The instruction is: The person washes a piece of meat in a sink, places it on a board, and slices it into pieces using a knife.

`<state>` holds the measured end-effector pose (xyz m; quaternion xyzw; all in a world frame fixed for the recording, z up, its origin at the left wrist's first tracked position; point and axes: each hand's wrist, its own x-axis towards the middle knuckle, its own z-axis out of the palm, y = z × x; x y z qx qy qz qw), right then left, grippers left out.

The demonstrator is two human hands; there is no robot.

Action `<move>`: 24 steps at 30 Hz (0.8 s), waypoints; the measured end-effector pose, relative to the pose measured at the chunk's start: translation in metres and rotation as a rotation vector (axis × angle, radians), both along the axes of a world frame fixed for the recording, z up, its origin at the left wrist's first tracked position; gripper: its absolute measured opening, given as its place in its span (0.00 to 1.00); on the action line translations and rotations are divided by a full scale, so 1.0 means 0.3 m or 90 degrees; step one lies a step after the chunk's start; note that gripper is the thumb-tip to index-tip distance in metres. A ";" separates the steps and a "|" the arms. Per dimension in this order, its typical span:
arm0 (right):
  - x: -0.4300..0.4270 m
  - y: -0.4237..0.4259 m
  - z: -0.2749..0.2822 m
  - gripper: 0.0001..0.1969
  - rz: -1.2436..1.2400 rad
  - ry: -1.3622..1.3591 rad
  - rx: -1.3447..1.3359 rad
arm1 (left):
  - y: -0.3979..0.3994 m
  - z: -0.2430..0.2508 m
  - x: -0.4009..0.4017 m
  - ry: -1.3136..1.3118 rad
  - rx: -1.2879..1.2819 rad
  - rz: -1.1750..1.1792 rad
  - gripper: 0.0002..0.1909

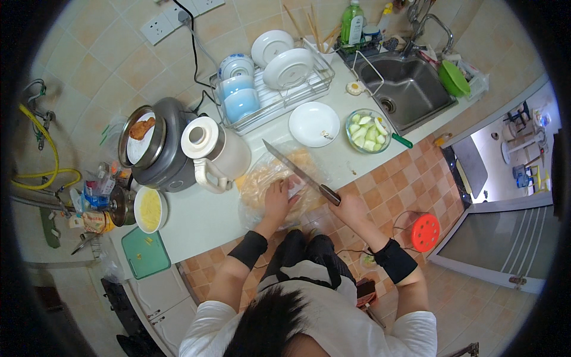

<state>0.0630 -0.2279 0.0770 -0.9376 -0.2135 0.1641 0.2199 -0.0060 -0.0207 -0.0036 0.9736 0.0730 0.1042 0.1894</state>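
Observation:
My right hand (350,209) grips the dark handle of a long kitchen knife (294,167), whose blade slants up and left over a board wrapped in clear plastic (258,178). Under the fingers of my left hand (277,196) is a pinkish piece, apparently meat (295,182), held down against the plastic. The hand hides part of it. I cannot tell whether the blade touches the piece. To the right of the board lies a white plate (314,125). Beyond it, a glass bowl (368,145) holds pale green cut chunks.
A cream kettle (236,154) and a grey cooker (171,169) stand left of the board. Behind is a wire dish rack (285,105); a steel sink (410,89) lies right. A bowl of yellow shreds (163,218) and a green cutting board (156,259) sit far left.

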 end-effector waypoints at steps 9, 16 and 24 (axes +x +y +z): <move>0.008 -0.002 -0.055 0.13 0.033 0.019 0.011 | -0.005 -0.026 0.003 -0.039 -0.030 -0.047 0.26; -0.007 0.005 -0.074 0.12 0.019 -0.007 0.027 | 0.000 -0.073 -0.022 -0.041 -0.017 -0.035 0.26; -0.009 0.027 -0.042 0.18 0.059 0.014 0.069 | -0.005 -0.067 -0.016 -0.100 0.019 -0.020 0.25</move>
